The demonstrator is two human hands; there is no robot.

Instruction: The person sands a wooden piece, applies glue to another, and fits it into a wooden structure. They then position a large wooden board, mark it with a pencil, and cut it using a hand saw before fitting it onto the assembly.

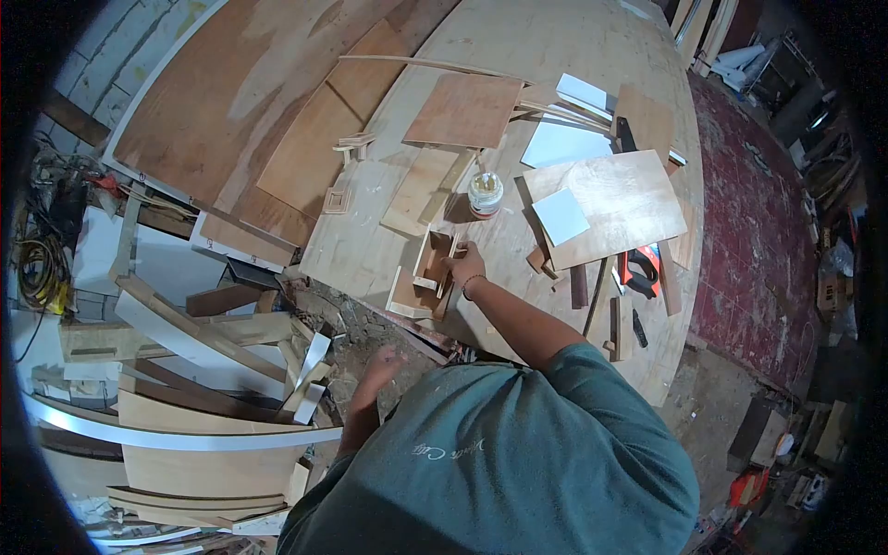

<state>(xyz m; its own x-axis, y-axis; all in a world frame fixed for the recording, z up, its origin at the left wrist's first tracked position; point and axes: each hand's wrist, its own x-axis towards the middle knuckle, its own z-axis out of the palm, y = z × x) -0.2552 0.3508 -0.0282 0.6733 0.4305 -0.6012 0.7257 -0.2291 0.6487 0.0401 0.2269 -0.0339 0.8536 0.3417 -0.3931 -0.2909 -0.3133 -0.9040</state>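
A small open wooden box (427, 276), with partitions inside, sits at the near left edge of the workbench. My right hand (466, 265) is closed on the box's right side wall, a cord round the wrist. My left hand (382, 364) hangs below the bench edge near my body, apart from the box. Motion smears its fingers, so I cannot make out their pose. Just beyond my right hand stands a glass jar (485, 195) with pale contents. Past the box lies a plywood strip assembly (430, 192).
Right of the jar lie a plywood sheet (634, 213), a pale blue square (561, 217) and a red-handled saw (640, 271). Dark wood strips and a black-handled tool (639, 328) lie nearer me. Large panels (231, 102) lean at left; offcuts (185, 324) are piled below.
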